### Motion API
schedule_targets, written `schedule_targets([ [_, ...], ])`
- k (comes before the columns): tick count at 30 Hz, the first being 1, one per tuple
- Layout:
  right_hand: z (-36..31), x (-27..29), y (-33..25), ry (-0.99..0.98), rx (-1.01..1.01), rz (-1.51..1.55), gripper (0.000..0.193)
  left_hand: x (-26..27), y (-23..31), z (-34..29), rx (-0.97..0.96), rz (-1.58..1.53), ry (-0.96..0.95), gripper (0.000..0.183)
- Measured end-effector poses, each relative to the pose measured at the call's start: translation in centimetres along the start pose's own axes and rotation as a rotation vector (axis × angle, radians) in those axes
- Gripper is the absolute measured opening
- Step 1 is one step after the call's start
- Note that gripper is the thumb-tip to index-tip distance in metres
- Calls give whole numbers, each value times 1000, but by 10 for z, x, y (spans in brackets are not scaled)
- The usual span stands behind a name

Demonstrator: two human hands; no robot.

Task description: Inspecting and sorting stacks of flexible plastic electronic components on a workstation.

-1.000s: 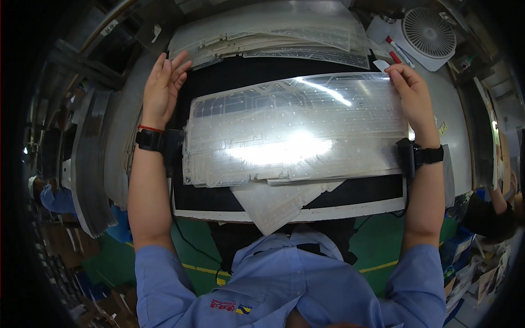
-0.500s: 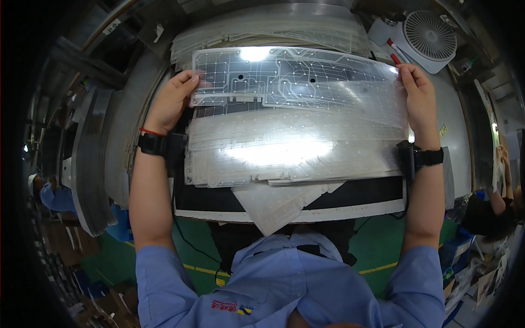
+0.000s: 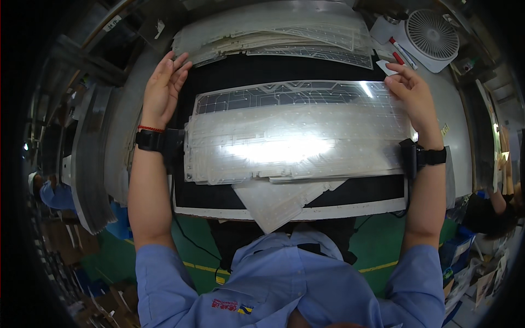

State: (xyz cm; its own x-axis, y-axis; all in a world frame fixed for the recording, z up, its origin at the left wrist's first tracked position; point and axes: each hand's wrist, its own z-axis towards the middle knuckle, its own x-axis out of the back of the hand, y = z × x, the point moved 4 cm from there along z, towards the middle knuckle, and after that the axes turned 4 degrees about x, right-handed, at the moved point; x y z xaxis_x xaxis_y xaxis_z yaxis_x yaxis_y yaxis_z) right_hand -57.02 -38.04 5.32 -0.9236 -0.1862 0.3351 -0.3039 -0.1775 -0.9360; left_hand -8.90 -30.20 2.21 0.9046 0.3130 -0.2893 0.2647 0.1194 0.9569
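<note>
My left hand (image 3: 164,90) is raised at the far left of the black mat (image 3: 328,70), holding nothing, fingers apart. My right hand (image 3: 411,93) is by the far right corner of a pile of clear plastic circuit sheets (image 3: 262,123), its thumb and curved fingers apart. Beside its fingertips is a small white piece (image 3: 386,67); whether they touch it I cannot tell. The pile's far sheet (image 3: 262,97) shows pale printed lines over the black mat. Bright glare covers the pile's middle. One more sheet (image 3: 273,205) sticks out askew from under the near edge.
A larger stack of clear sheets (image 3: 262,30) stands at the back. Markers (image 3: 402,54) and a white fan (image 3: 432,35) sit back right. Tall stacks of grey sheets (image 3: 93,158) line the left side. Other people are at the far left and right edges.
Both hands have let go of the circuit sheet they held stretched between them. My left hand has opened and moved slightly up and left. The mat's far strip and the back stack's front edge now show.
</note>
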Motion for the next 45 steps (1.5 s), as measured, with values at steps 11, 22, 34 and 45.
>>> schedule_targets([
  [11,2,9,-5,129,207,65,25,0,-15,-6,321,250,-331,41],
  [22,3,10,-3,172,147,134,27,-11,-13,-11,242,310,-301,25],
  [34,2,10,-2,134,56,196,34,2,-10,-4,197,263,-136,29],
  [45,8,21,2,134,247,178,12,8,-4,-1,37,105,-232,8],
])
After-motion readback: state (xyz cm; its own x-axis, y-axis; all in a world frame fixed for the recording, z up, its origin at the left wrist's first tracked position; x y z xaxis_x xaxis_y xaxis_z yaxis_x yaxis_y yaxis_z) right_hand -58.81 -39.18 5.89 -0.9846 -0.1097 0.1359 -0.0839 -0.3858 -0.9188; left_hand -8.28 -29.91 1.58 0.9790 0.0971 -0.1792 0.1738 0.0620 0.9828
